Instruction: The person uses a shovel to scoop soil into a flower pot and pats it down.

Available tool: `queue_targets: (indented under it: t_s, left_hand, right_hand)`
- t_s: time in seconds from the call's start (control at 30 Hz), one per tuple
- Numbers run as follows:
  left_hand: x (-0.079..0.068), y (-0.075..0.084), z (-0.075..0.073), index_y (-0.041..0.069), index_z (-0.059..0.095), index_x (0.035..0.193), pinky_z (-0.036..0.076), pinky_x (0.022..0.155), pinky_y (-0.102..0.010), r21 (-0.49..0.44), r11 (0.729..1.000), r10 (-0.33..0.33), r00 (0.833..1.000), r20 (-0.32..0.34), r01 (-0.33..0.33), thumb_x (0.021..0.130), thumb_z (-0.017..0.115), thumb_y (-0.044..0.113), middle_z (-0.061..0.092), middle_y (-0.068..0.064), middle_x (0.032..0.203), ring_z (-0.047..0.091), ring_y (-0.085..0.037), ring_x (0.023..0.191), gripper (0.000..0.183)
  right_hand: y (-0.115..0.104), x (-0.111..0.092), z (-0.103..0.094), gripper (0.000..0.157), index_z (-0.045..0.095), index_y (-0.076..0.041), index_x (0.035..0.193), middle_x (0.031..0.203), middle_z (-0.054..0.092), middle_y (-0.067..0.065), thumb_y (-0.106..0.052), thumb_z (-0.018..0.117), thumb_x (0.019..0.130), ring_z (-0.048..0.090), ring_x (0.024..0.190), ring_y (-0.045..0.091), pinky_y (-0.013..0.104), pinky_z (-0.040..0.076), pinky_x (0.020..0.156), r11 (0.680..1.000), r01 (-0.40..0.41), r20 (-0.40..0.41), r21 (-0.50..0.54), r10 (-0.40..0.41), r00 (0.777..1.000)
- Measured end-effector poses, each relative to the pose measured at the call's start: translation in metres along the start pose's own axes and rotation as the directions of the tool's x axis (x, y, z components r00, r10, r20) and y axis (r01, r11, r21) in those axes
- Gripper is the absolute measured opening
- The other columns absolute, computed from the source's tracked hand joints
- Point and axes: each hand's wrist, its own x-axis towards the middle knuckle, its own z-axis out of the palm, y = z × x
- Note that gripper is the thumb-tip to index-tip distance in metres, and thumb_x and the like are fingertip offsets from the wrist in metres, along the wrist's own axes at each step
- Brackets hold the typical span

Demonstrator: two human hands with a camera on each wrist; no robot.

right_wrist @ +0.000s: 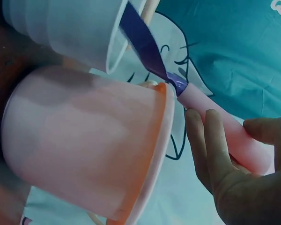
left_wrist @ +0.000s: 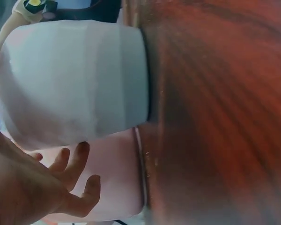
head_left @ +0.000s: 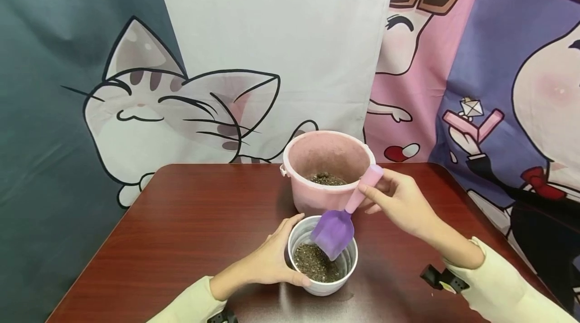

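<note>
A white ribbed flowerpot (head_left: pixel 322 289) stands on the table with dark soil (head_left: pixel 312 264) inside. My left hand (head_left: pixel 271 256) grips its left side, the thumb at the near rim and the fingers along the far side; the left wrist view shows the fingers beside the pot wall (left_wrist: pixel 75 84). In my right hand (head_left: pixel 405 204) is a small garden shovel, held by its pink handle (right_wrist: pixel 225 124) between thumb and fingers. Its purple blade (head_left: pixel 334 235) tilts down into the pot's mouth, over the soil, and no soil shows on it.
Just behind the pot stands a pink bucket (head_left: pixel 312 197) with some soil (head_left: pixel 327 179) at its bottom. Both containers are on a reddish-brown wooden table (head_left: pixel 204 212). A cartoon-printed curtain (head_left: pixel 272 25) hangs behind the table's far edge.
</note>
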Motion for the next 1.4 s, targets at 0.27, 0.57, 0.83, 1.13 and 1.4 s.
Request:
queue_targets:
  t_s: [0.27,0.57,0.83,1.13,1.4]
  left_hand:
    - [0.010,0.001,-0.024,0.003,0.017,0.154,0.037,0.106,-0.048,-0.081,0.991,0.099,0.994,-0.052,-0.103,0.074,0.083,0.056,0.038,-0.017,0.147,0.047,-0.027,0.126,0.116]
    - [0.038,0.010,-0.053,0.007,0.034,0.151,0.036,0.104,-0.054,0.022,0.999,0.028,0.957,-0.288,-0.022,0.082,0.080,0.027,0.039,-0.017,0.144,0.045,-0.030,0.126,0.085]
    - [0.065,0.010,-0.064,0.011,0.031,0.153,0.036,0.104,-0.054,0.034,0.992,-0.096,0.909,-0.406,0.120,0.084,0.077,0.036,0.036,-0.017,0.143,0.042,-0.031,0.127,0.087]
    - [0.081,-0.007,-0.052,0.012,0.027,0.156,0.031,0.107,-0.057,-0.006,0.987,-0.146,0.897,-0.417,0.158,0.086,0.074,0.040,0.036,-0.017,0.146,0.038,-0.034,0.133,0.089]
    - [0.087,-0.012,-0.039,0.026,0.026,0.155,0.030,0.099,-0.065,-0.036,0.977,-0.203,0.874,-0.442,0.209,0.085,0.073,0.049,0.042,-0.010,0.139,0.044,-0.028,0.125,0.088]
  right_hand:
    - [-0.011,0.014,-0.015,0.027,0.058,0.012,0.109,0.080,0.075,0.009,-0.012,0.063,0.098,0.073,0.066,0.021,0.039,0.057,0.059,0.991,-0.094,-0.114,0.093,0.104,0.988]
    - [-0.018,0.039,-0.035,0.013,0.064,0.001,0.096,0.080,0.074,0.013,-0.012,0.066,0.096,0.074,0.074,0.023,0.033,0.058,0.065,0.918,-0.020,-0.175,0.397,0.097,0.980]
    - [-0.006,0.068,-0.047,0.019,0.059,0.002,0.100,0.082,0.074,0.017,-0.014,0.068,0.095,0.074,0.076,0.023,0.033,0.058,0.070,0.854,0.017,-0.216,0.520,0.112,0.970]
    - [0.026,0.105,-0.036,0.023,0.061,0.001,0.100,0.076,0.073,0.012,-0.014,0.074,0.090,0.074,0.072,0.021,0.033,0.057,0.070,0.835,-0.029,-0.281,0.549,0.217,0.935]
    - [0.048,0.129,-0.014,0.030,0.063,0.008,0.100,0.071,0.071,0.002,-0.021,0.069,0.095,0.069,0.069,0.007,0.023,0.056,0.070,0.930,-0.262,-0.291,0.257,0.333,0.897]
